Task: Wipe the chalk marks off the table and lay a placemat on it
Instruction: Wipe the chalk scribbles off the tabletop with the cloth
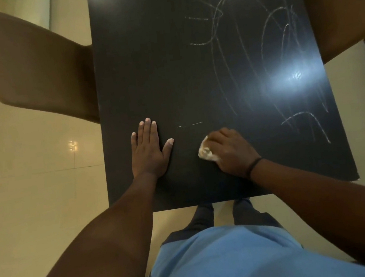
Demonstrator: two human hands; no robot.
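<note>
The left hand [148, 149] lies flat on the dark rectangular table [145, 62], fingers straight and together, thumb spread, seemingly bracing the body while the other arm scrubs; the right hand [229, 151] curls over a crumpled pale cloth [204, 153], pressing it to the surface near the front edge; white looping chalk marks [281, 58] cover the far right half, unwiped; no placemat is in view.

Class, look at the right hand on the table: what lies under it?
A crumpled pale cloth sticks out from under the right hand, whose fingers curl over it. The rest of the cloth and the dark table beneath are covered.
</note>
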